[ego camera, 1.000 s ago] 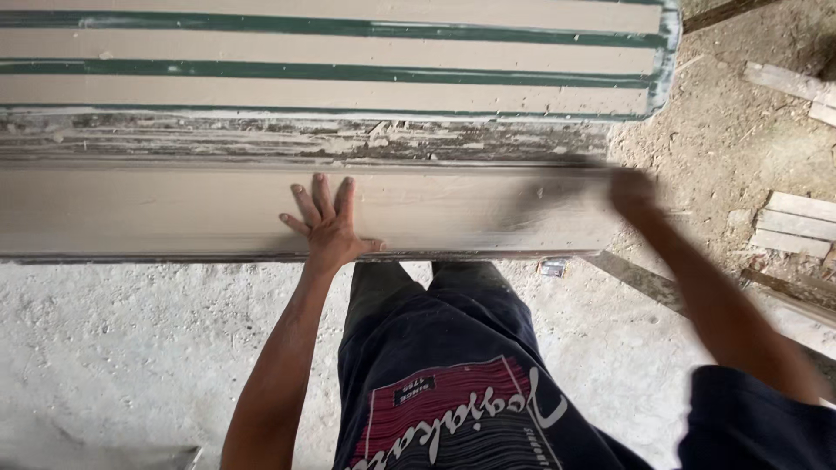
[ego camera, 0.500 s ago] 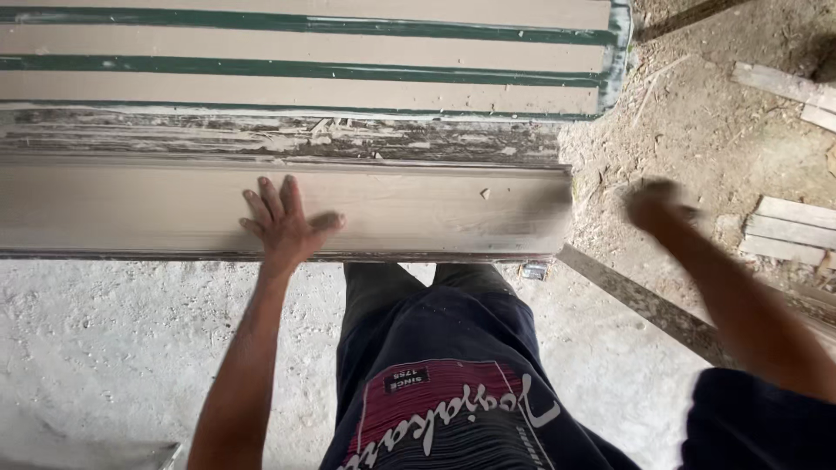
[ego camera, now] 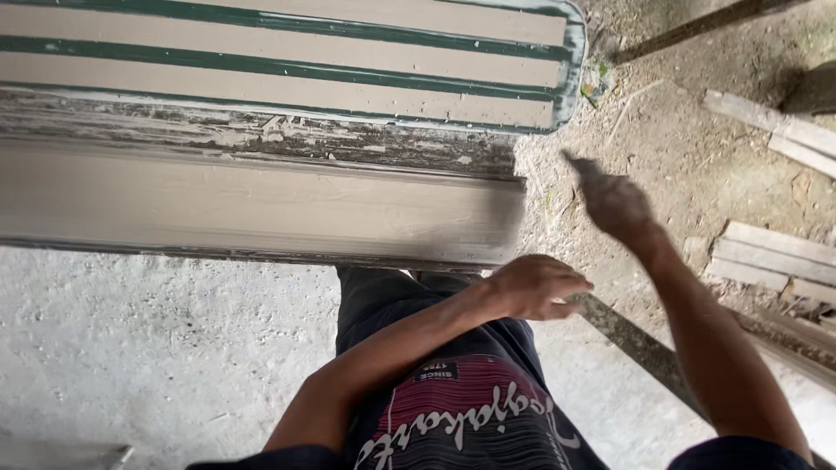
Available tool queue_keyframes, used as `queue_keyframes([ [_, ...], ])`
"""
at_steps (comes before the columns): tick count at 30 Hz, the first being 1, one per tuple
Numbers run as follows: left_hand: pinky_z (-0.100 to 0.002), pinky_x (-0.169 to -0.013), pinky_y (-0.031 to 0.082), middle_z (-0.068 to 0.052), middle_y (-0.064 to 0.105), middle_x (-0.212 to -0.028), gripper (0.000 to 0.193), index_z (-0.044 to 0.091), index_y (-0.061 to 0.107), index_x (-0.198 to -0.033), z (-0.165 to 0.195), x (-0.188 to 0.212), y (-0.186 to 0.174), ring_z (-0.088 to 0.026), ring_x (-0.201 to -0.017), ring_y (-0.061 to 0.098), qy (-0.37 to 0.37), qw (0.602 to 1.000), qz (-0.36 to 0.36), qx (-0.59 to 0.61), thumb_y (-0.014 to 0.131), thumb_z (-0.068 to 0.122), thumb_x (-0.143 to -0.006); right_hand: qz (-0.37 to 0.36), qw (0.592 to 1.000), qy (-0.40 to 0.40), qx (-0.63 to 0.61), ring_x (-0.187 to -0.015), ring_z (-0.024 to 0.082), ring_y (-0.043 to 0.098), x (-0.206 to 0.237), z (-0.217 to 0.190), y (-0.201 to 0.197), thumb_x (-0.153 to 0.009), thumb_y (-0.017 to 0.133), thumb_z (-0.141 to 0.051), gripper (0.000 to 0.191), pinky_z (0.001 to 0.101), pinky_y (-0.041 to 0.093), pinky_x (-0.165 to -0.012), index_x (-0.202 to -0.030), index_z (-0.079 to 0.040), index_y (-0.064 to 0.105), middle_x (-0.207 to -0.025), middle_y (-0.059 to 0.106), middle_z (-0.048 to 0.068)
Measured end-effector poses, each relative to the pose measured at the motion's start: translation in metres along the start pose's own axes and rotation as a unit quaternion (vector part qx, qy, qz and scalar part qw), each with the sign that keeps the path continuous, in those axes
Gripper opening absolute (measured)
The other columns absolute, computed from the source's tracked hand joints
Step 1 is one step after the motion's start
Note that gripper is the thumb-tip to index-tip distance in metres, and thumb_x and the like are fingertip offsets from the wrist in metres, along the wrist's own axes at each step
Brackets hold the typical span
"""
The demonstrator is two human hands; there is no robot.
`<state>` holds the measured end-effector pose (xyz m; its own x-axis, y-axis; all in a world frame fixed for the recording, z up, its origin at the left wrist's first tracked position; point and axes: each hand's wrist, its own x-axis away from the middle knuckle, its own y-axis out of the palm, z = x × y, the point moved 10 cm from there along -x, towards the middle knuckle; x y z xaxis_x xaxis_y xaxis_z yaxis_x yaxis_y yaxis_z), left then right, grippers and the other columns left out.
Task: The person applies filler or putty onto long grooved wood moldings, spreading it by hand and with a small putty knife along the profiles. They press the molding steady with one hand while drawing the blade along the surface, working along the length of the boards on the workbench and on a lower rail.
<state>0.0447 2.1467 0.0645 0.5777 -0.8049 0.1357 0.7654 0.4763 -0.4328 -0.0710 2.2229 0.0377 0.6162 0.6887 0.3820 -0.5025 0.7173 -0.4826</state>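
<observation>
Sanding of the grey board (ego camera: 261, 209) looks paused: left hand (ego camera: 533, 285) hangs loosely curled, empty, off its end; right hand (ego camera: 614, 202) is blurred, grip unclear. Next, both return to the board.

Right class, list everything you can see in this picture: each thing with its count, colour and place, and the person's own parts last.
Long wooden board: one, grey-beige with peeling paint, across upper left.
Striped panel: one, cream with green stripes, top, behind the board.
Loose planks: several, pale wood, on the dirt at right.
Ground: pale grey concrete at left, brown dirt at right.
Shorts: one pair, dark with a red patch, bottom centre.
Left hand: bare, empty, by the board's right end.
Right hand: blurred, raised over the dirt at right.
</observation>
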Motion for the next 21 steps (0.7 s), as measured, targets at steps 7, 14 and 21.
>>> queue_keyframes([
  [7, -0.057, -0.123, 0.031, -0.022, 0.049, -0.155, 0.058, 0.004, 0.054, -0.147, -0.214, 0.293, -0.191, -0.04, -0.147, 0.044, -0.317, 0.736, 0.57, -0.18, 0.076, 0.025, -0.097, -0.12, 0.926, -0.092, -0.346, -0.069, 0.015, 0.058, -0.093, -0.024, -0.01, -0.107, 0.037, -0.014, 0.058, 0.0244, 0.052, -0.043, -0.159, -0.039, 0.031, -0.092, 0.061, 0.01],
  [14, -0.075, -0.118, 0.009, -0.041, -0.024, -0.159, 0.14, 0.012, -0.011, -0.163, -0.322, 0.444, -0.191, -0.06, -0.148, -0.02, -0.665, 0.574, 0.477, 0.01, 0.077, 0.077, -0.076, -0.015, 0.908, -0.218, -0.358, -0.053, 0.014, 0.055, -0.224, -0.04, -0.114, -0.11, 0.038, -0.013, 0.05, 0.0284, 0.05, -0.036, -0.158, -0.024, 0.037, -0.084, 0.057, 0.014],
  [21, -0.081, -0.11, 0.004, -0.044, -0.034, -0.154, 0.149, 0.011, -0.019, -0.161, -0.324, 0.433, -0.202, -0.064, -0.143, -0.03, -0.589, 0.614, 0.523, 0.05, 0.083, 0.075, -0.075, 0.121, 0.873, -0.23, -0.412, -0.082, 0.022, 0.064, -0.466, -0.087, -0.359, -0.094, 0.048, -0.022, 0.052, 0.0354, 0.054, -0.047, -0.146, -0.025, 0.042, -0.104, 0.065, 0.01],
])
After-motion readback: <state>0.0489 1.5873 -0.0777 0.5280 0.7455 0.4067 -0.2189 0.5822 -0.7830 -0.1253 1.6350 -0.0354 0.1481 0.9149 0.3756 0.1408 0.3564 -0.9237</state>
